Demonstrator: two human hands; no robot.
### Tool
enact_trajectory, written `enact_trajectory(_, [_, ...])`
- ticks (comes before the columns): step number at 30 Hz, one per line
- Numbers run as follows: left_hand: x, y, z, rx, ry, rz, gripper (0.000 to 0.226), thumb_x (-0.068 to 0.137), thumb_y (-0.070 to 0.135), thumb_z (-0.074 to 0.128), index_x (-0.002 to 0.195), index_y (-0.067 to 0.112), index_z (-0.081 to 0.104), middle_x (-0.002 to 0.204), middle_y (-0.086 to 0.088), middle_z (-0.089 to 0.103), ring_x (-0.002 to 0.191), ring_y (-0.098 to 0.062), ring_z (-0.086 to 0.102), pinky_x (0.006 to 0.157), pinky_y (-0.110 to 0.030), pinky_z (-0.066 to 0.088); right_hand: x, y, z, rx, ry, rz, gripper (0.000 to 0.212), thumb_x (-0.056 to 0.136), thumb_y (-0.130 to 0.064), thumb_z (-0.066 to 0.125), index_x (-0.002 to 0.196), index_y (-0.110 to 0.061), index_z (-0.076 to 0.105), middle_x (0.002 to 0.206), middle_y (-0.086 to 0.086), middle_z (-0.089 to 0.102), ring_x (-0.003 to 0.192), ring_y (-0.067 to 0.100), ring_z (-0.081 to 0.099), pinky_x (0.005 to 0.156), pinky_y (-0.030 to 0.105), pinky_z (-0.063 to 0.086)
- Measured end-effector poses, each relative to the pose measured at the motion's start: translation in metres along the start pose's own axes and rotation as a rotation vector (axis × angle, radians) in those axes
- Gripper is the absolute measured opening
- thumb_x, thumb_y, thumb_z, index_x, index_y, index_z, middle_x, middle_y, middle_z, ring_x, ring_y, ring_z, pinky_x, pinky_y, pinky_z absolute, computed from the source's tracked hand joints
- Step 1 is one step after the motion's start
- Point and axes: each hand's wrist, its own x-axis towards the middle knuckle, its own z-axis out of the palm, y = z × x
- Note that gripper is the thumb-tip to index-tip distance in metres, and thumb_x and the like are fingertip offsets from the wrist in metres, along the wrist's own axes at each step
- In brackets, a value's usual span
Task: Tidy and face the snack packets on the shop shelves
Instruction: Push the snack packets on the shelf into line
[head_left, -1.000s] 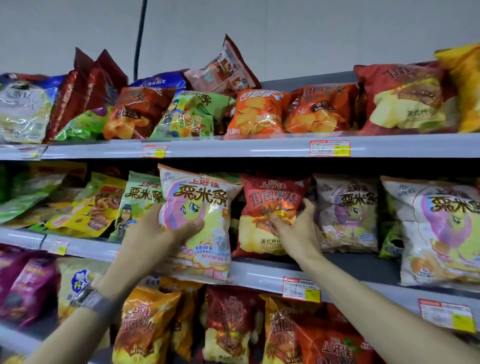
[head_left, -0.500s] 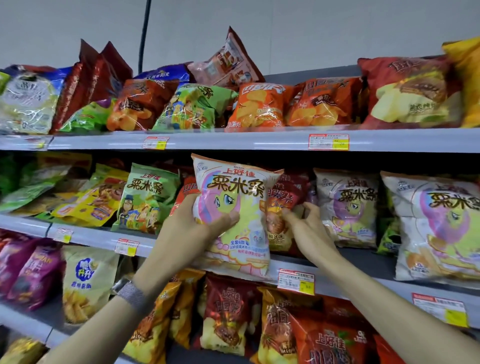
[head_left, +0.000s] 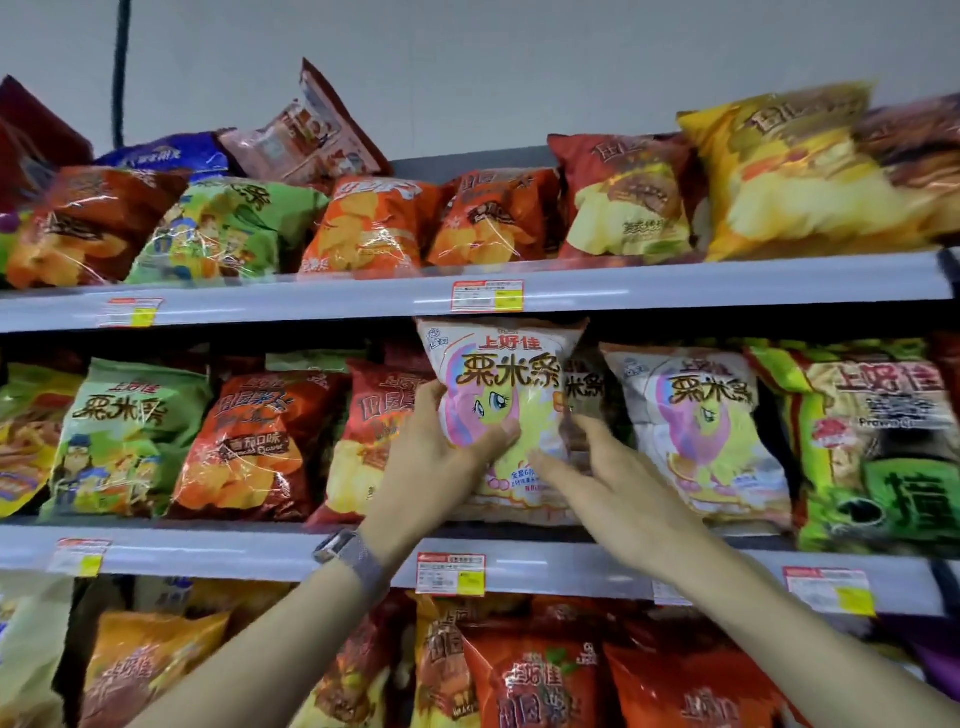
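A white snack packet with a pink-and-yellow cartoon pony (head_left: 506, 384) stands upright on the middle shelf (head_left: 260, 553), its top touching the shelf above. My left hand (head_left: 439, 452) grips its left side, thumb across the front. My right hand (head_left: 602, 478) is spread, fingers against the packet's lower right edge and a dark packet (head_left: 584, 389) behind it. A matching pony packet (head_left: 696, 431) stands just to the right. Red packets (head_left: 374, 415) sit to the left.
The top shelf (head_left: 675, 286) carries orange, green, red and yellow packets, some leaning. A green prawn-cracker packet (head_left: 872, 441) stands at the far right of the middle shelf. The bottom shelf holds red and orange packets (head_left: 540, 680). Price tags (head_left: 451, 571) line the shelf edges.
The pony packet has travelled rightward in my left hand, past the red packets, to stand beside the matching one. My right hand left the red packet and moved to the pony packet's right edge.
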Motion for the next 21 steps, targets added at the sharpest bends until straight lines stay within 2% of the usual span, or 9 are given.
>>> enact_trajectory(3, [0.007, -0.003, 0.026, -0.016, -0.027, 0.035, 0.048, 0.084, 0.053, 0.081, 0.122, 0.039, 0.056, 0.112, 0.016, 0.075, 0.1, -0.003, 0.072, 0.093, -0.042, 0.06, 0.001, 0.01, -0.012, 0.033, -0.001, 0.017, 0.054, 0.095, -0.065, 0.051, 0.143, -0.045, 0.036, 0.126, -0.016, 0.06, 0.112, 0.011, 0.058, 0.093, 0.036, 0.043])
enact_trajectory(8, [0.007, -0.015, 0.052, -0.022, -0.024, 0.048, 0.048, 0.085, 0.061, 0.077, 0.124, 0.041, 0.059, 0.115, 0.016, 0.074, 0.105, -0.003, 0.072, 0.095, -0.043, 0.06, 0.002, 0.027, -0.019, 0.078, 0.019, 0.033, 0.067, 0.093, -0.065, 0.052, 0.152, -0.039, 0.035, 0.142, -0.017, 0.055, 0.126, 0.012, 0.054, 0.103, 0.037, 0.042])
enact_trajectory(11, [0.008, -0.022, 0.055, 0.017, -0.042, 0.0, 0.055, 0.086, 0.068, 0.072, 0.131, 0.04, 0.055, 0.116, 0.02, 0.074, 0.105, 0.0, 0.071, 0.098, -0.04, 0.058, 0.001, 0.031, -0.018, 0.06, -0.005, 0.03, 0.065, 0.094, -0.065, 0.052, 0.151, -0.038, 0.035, 0.139, -0.016, 0.057, 0.123, 0.013, 0.056, 0.104, 0.037, 0.044])
enact_trajectory(13, [0.01, -0.021, 0.054, 0.063, -0.063, -0.034, 0.061, 0.089, 0.066, 0.069, 0.138, 0.034, 0.05, 0.118, 0.017, 0.072, 0.102, -0.001, 0.07, 0.097, -0.036, 0.057, 0.0, 0.03, -0.016, 0.021, -0.032, 0.008, 0.07, 0.092, -0.069, 0.049, 0.152, -0.039, 0.033, 0.139, -0.017, 0.057, 0.123, 0.013, 0.056, 0.105, 0.039, 0.044])
enact_trajectory(16, [0.007, -0.016, 0.05, 0.108, -0.081, -0.056, 0.068, 0.093, 0.061, 0.066, 0.147, 0.03, 0.039, 0.123, 0.014, 0.069, 0.102, -0.003, 0.069, 0.083, -0.02, 0.052, 0.001, 0.027, -0.013, -0.042, -0.049, -0.016, 0.087, 0.077, -0.078, 0.042, 0.155, -0.042, 0.027, 0.145, -0.016, 0.055, 0.13, 0.017, 0.054, 0.109, 0.045, 0.044])
enact_trajectory(18, [0.001, -0.012, 0.046, 0.129, -0.095, -0.047, 0.066, 0.096, 0.056, 0.066, 0.15, 0.03, 0.036, 0.122, 0.018, 0.068, 0.1, 0.004, 0.067, 0.074, -0.005, 0.048, 0.003, 0.03, -0.012, -0.031, -0.055, -0.019, 0.083, 0.079, -0.076, 0.046, 0.153, -0.041, 0.032, 0.143, -0.016, 0.056, 0.129, 0.015, 0.054, 0.108, 0.044, 0.045])
enact_trajectory(19, [-0.004, -0.011, 0.044, 0.146, -0.101, -0.03, 0.067, 0.097, 0.053, 0.065, 0.152, 0.03, 0.034, 0.12, 0.019, 0.069, 0.099, 0.002, 0.069, 0.072, -0.004, 0.048, 0.002, 0.031, -0.012, -0.035, -0.063, -0.022, 0.077, 0.082, -0.072, 0.049, 0.151, -0.04, 0.035, 0.14, -0.016, 0.057, 0.127, 0.015, 0.054, 0.106, 0.042, 0.045])
enact_trajectory(21, [-0.012, -0.01, 0.04, 0.207, -0.102, 0.005, 0.083, 0.099, 0.053, 0.063, 0.163, 0.023, 0.021, 0.122, 0.015, 0.07, 0.103, -0.007, 0.07, 0.079, -0.017, 0.051, -0.001, 0.032, -0.014, -0.051, -0.091, -0.036, 0.059, 0.091, -0.064, 0.054, 0.144, -0.039, 0.044, 0.131, -0.013, 0.059, 0.121, 0.014, 0.056, 0.099, 0.036, 0.045])
